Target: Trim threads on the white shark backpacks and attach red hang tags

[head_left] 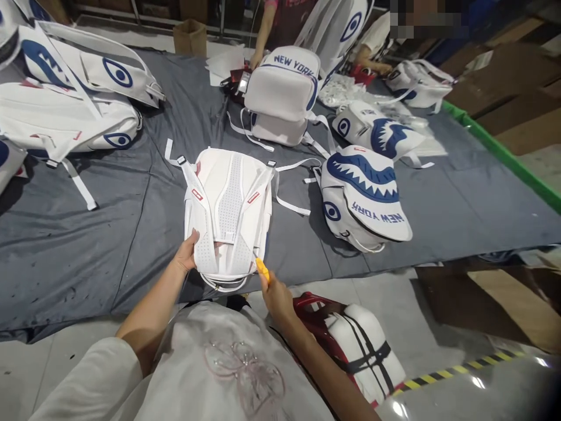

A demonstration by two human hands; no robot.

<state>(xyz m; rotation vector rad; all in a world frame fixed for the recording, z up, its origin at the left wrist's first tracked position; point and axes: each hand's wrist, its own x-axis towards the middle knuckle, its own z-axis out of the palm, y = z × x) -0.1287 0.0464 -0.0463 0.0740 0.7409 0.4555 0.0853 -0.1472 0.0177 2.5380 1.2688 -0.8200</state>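
A white backpack (pixel 230 187) lies in front of me with its back panel and shoulder straps facing up. My left hand (pixel 187 252) grips its left edge near the handle end, thumb on top and the other fingers partly hidden. Closed in my right hand (pixel 277 295) is a small yellow-handled tool (pixel 262 270), its thin tip close to the lower right strap. Whether the tip touches the fabric I cannot tell. Loose webbing strap ends (pixel 293 204) spread from the far side of the bag.
Finished-looking backpacks (pixel 370 187) with blue eyes and teeth lie right on the grey-covered table (pixel 127 234); more bags (pixel 65 117) are piled left. A "NEW YORK" bag (pixel 283 88) stands ahead. Co-workers' arms (pixel 263 35) show across the table. A red-framed white seat (pixel 366 345) is beside me.
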